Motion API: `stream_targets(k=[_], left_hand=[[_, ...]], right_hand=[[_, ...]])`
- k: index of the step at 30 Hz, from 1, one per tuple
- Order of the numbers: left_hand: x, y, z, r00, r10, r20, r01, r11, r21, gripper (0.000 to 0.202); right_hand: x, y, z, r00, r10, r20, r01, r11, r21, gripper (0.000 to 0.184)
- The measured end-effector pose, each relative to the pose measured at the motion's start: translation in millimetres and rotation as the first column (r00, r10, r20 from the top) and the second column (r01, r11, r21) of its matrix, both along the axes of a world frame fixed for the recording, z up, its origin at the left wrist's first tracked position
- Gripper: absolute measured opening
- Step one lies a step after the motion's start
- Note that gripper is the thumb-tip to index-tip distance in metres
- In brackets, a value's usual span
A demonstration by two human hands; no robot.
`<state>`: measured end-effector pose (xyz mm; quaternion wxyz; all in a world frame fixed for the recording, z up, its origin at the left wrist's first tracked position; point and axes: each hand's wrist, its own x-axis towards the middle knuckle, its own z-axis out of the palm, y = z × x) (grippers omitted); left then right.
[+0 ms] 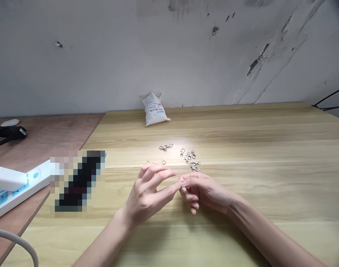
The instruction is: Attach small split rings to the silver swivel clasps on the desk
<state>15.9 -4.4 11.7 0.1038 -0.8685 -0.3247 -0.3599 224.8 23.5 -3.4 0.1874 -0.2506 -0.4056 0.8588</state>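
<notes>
Over the table — right fingers pinch a metal ring, face tilted left.

Bright light, glare on tabletop, soft shadows

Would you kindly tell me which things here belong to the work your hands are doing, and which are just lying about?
Part of the work: left hand, right hand, small metal ring at the right fingertips, loose metal rings, silver swivel clasps.

Just lying about: white sealed bag, white power strip, black object, grey cable.
</notes>
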Motion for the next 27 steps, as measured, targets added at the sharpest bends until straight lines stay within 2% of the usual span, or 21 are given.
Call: stream_targets(k=[6,8,10,11,12,14,15,16,17,18,19,20,21,22,24,27], left_hand=[[2,0,2.6,0.998,-0.024,-0.061,0.027,0.998,0.052,0.030],[4,1,0.5,1.000,0.010,-0.020,-0.010,1.000,0.017,0.025],[6,2,-2.2,0.998,0.065,0.026,-0.064,0.997,-0.048,0.018],[6,3,-3.4,0.995,0.093,0.037,-0.089,0.992,-0.086,0.015],[6,4,-4.5,0.993,0.116,0.036,-0.111,0.986,-0.122,0.013],[4,6,-5.9,0.988,0.149,0.028,-0.141,0.973,-0.181,0.011],[3,7,-6.2,0.987,0.160,0.023,-0.152,0.967,-0.204,0.011],[2,7,-6.3,0.986,0.166,0.020,-0.158,0.962,-0.221,0.011],[2,7,-6.3,0.985,0.170,0.022,-0.160,0.960,-0.230,0.011],[1,7,-6.2,0.985,0.170,0.029,-0.159,0.960,-0.229,0.012],[1,7,-6.0,0.985,0.169,0.038,-0.157,0.962,-0.222,0.012],[1,7,-5.7,0.985,0.164,0.050,-0.151,0.967,-0.207,0.012],[1,7,-5.3,0.986,0.155,0.061,-0.141,0.972,-0.189,0.013],[2,7,-4.8,0.987,0.140,0.072,-0.126,0.977,-0.173,0.014],[3,6,-3.5,0.990,0.102,0.097,-0.087,0.985,-0.146,0.017],[4,5,-1.0,0.988,0.040,0.146,-0.026,0.995,-0.094,0.018]], right_hand=[[-3,-1,-0.3,0.999,-0.005,0.045,0.004,1.000,0.015,0.027],[-4,-1,-1.2,0.995,-0.041,0.092,0.031,0.993,0.110,0.030],[-4,-2,-1.9,0.969,-0.165,0.182,0.100,0.941,0.322,0.033],[-4,-2,-2.0,0.938,-0.264,0.226,0.133,0.873,0.469,0.034],[-4,-3,-1.9,0.895,-0.372,0.248,0.145,0.766,0.626,0.034],[-4,-5,-1.7,0.825,-0.526,0.204,0.078,0.465,0.882,0.032],[-3,-6,-1.9,0.819,-0.550,0.163,0.017,0.307,0.952,0.029],[-3,-7,-2.4,0.828,-0.545,0.133,-0.043,0.175,0.984,0.027],[-3,-8,-3.0,0.840,-0.529,0.119,-0.085,0.088,0.993,0.025],[-3,-8,-3.7,0.846,-0.521,0.115,-0.103,0.050,0.993,0.023],[-3,-9,-4.2,0.842,-0.527,0.114,-0.098,0.060,0.993,0.023],[-3,-9,-4.3,0.831,-0.545,0.112,-0.067,0.102,0.993,0.021],[-3,-8,-3.7,0.821,-0.560,0.112,-0.019,0.170,0.985,0.017],[-3,-8,-2.3,0.819,-0.561,0.120,0.032,0.253,0.967,0.012],[-2,-7,2.0,0.850,-0.506,0.147,0.101,0.430,0.897,0.019],[0,-6,7.6,0.933,-0.298,0.202,0.053,0.669,0.742,0.026]])
